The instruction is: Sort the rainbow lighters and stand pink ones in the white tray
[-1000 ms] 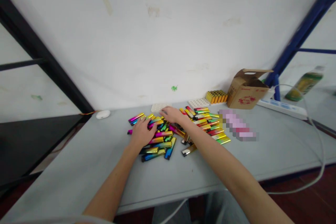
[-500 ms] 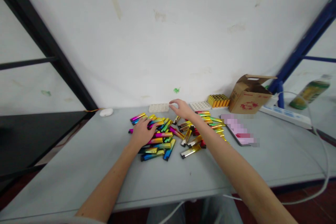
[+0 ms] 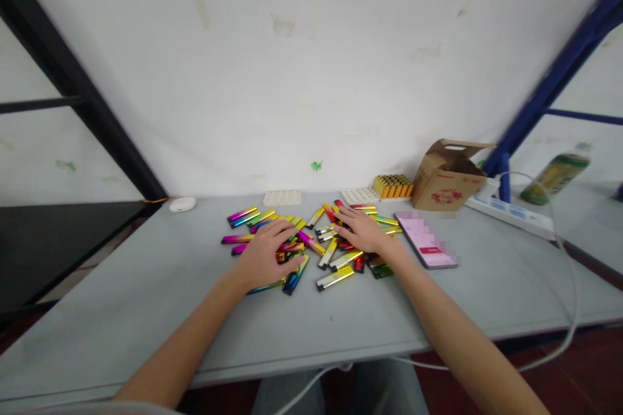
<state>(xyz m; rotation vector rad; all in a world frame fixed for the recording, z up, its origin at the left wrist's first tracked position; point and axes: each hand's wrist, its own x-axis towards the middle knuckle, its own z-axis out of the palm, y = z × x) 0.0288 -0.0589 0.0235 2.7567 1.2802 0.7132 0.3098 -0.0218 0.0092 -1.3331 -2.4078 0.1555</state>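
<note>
Many shiny lighters in metallic gold, pink, blue, green, red and silver lie loosely heaped on the grey table. My left hand (image 3: pixel 267 251) rests over the left part of the heap, fingers spread, covering several lighters. A blue and yellow lighter (image 3: pixel 296 275) shows just beside its thumb. Over the right part, my right hand (image 3: pixel 359 229) lies palm down with its fingers apart on red and gold lighters. Between the hands are a pink and yellow lighter (image 3: pixel 311 243) and, nearer me, a silver and gold lighter (image 3: pixel 335 278). What lies under both palms is hidden.
Against the wall stand two white trays with holes, a left tray (image 3: pixel 282 198) and a right tray (image 3: pixel 360 196), then a block of yellow-orange cylinders (image 3: pixel 393 187). Farther right are an open cardboard box (image 3: pixel 448 188), a phone (image 3: pixel 424 240), a power strip (image 3: pixel 511 217) and a bottle (image 3: pixel 555 178). A white case (image 3: pixel 182 205) sits left.
My right hand has come down from above the back of the table onto the right part of the lighters. My left hand has shifted slightly over the heap. The view has turned a little.
</note>
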